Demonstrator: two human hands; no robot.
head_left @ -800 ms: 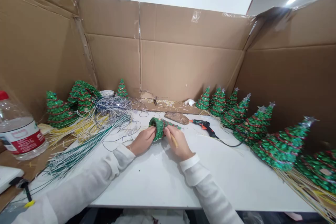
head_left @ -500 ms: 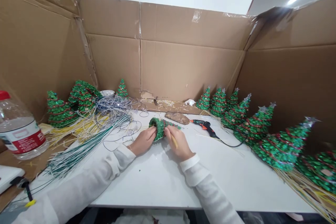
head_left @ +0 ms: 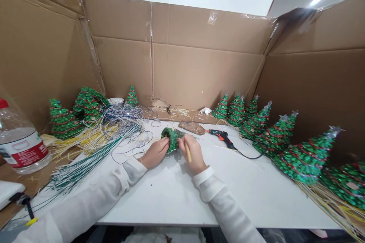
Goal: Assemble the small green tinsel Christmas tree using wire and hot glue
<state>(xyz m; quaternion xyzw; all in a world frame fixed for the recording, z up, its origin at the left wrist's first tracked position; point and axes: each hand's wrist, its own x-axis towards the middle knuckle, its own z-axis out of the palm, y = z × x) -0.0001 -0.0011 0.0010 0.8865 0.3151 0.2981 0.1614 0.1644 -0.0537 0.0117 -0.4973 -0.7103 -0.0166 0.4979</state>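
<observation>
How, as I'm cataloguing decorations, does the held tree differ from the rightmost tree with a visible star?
The held tree lies on its side; the starred tree stands tip-up. The left hand grips the held tree; no hand touches the starred tree. Both are green and taper.

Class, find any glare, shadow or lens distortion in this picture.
Head view: ceiling light glaring, upper right; head view: faint shadow on the table by the right hand; head view: large starred tree at right leaning outward, perhaps lens distortion.
</observation>
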